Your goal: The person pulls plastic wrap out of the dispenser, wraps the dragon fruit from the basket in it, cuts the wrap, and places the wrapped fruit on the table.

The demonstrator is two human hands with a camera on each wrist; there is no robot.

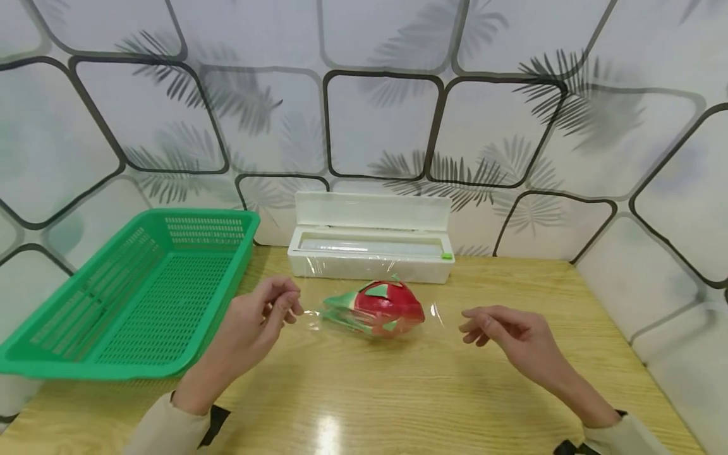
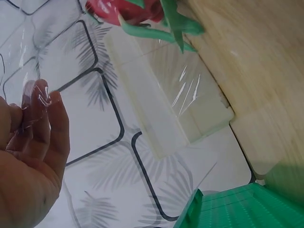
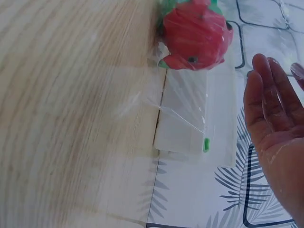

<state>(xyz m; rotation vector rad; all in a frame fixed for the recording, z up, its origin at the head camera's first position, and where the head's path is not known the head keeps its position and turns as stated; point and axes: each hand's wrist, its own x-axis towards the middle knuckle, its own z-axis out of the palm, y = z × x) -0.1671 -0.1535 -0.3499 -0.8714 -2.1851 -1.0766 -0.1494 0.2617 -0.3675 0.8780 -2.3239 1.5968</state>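
A wall [image 1: 381, 126] patterned with dark rounded outlines and feathery leaves fills the upper part of the frame, above a wood-grained counter [image 1: 375, 392]. At the left of the frame sits a green slotted basket [image 1: 102, 370]; at the centre, a white box [image 1: 398, 272] with its lid raised. In front of the box, clear film [image 1: 435, 314] stretches sideways between the hands. The left hand [image 1: 256, 322], left of centre, pinches the film between thumb and fingers. The right hand [image 1: 520, 338], right of centre, has nearly straight fingers; whether its grip catches the film, one cannot tell. A pale roll [image 1: 370, 246] lies inside the box. The red-and-green fruit shape [image 1: 387, 302] is mid-frame, between the hands, under the film. A small green tab [image 1: 447, 256] marks the box's front right edge.
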